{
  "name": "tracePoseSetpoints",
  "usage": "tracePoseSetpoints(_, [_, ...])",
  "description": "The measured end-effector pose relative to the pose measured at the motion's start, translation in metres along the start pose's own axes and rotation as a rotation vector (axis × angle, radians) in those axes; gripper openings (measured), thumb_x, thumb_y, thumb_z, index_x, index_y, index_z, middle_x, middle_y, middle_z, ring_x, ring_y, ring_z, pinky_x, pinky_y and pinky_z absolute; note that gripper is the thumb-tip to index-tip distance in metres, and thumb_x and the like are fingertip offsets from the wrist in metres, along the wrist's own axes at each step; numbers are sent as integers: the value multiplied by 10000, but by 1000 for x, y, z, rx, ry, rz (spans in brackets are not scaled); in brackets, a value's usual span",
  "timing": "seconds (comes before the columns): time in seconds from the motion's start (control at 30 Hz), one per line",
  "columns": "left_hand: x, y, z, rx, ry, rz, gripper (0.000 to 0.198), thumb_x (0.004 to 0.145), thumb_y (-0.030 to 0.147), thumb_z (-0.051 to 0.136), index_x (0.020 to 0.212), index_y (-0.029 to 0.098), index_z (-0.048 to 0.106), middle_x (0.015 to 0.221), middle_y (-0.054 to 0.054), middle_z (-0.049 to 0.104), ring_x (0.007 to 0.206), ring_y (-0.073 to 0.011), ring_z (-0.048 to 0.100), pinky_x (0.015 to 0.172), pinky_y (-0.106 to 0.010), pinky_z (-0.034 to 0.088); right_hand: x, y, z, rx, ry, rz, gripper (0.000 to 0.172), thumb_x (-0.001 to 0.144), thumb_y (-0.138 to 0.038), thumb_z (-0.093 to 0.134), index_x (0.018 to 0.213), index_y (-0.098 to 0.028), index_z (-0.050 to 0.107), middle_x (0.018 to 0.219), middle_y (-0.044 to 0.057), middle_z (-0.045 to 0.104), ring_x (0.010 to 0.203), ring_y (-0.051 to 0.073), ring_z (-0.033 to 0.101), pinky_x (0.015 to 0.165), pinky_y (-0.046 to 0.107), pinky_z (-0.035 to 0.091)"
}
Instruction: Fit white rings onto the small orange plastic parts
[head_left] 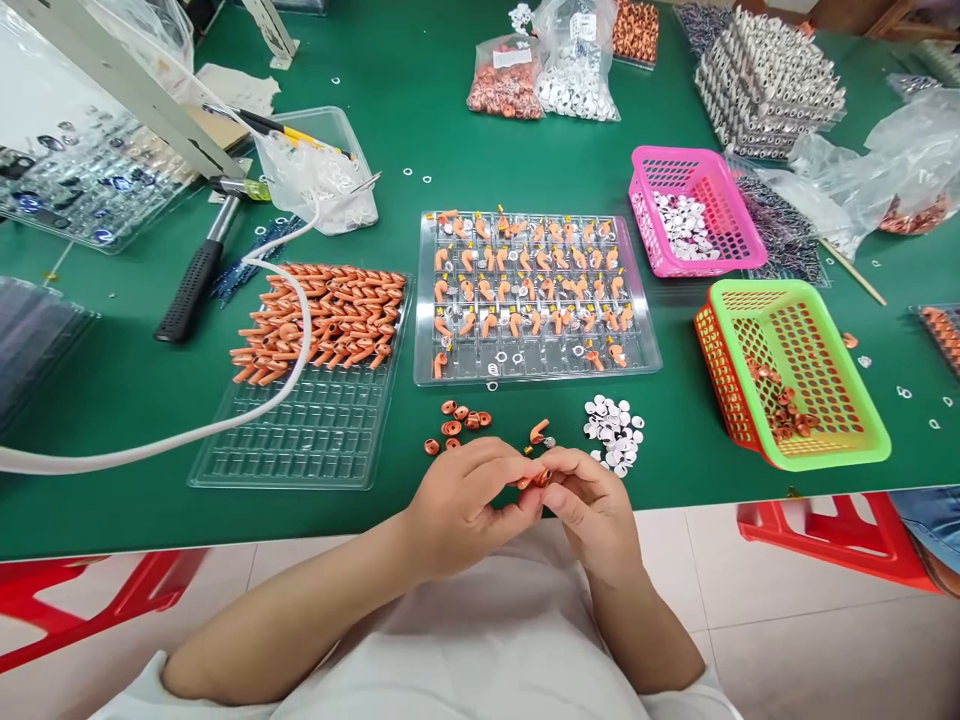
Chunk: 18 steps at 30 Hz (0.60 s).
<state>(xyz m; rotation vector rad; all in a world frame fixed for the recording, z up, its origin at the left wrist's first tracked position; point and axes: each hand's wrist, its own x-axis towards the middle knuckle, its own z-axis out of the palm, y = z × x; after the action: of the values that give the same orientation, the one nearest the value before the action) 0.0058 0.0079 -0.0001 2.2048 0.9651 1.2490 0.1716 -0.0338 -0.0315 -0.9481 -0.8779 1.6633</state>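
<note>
My left hand and my right hand meet at the table's front edge, both closed in a pinch around a small orange-brown plastic part. Fingers cover much of it, so its full shape is hidden. Just beyond lies a curved orange piece with a small dark-and-metal bit by it. Several round copper-coloured caps are scattered ahead of my left hand. A pile of white discs lies to the right. Farther back, a clear compartment tray holds rows of curved orange parts.
At left, another tray carries stacked orange parts, with a white cable crossing it and a hammer beyond. A green basket and pink basket stand right. Filled bags and a stack of grey parts sit behind.
</note>
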Motion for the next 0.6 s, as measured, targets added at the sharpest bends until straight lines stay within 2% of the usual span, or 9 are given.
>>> tracePoseSetpoints(0.13, [-1, 0, -1, -23, -68, 71, 176, 870, 92, 592, 1014, 194, 589, 683, -2, 712, 592, -122, 639, 563, -219, 521, 4, -3, -6, 102, -52, 48, 165, 817, -278, 773, 977, -250, 742, 849, 17, 718, 636, 128, 665, 556, 258, 596])
tracePoseSetpoints(0.37, [-6, -4, -6, -121, -167, 97, 223, 922, 77, 532, 1124, 160, 579, 790, -58, 727, 676, -143, 656, 610, -245, 537, 9, -5, -13, 130, -105, 28, 150, 811, -190, 770, 934, -275, 774, 830, 8, 705, 649, 128, 676, 530, 247, 605])
tracePoseSetpoints(0.6, [-9, -9, -3, -140, -113, 103, 317, 928, 62, 511, 1222, 167, 561, 829, -72, 731, 729, -155, 681, 641, -261, 564, 6, -3, -5, 10, -22, -71, 148, 860, -226, 723, 998, -255, 767, 844, 24, 654, 675, 121, 632, 528, 231, 582])
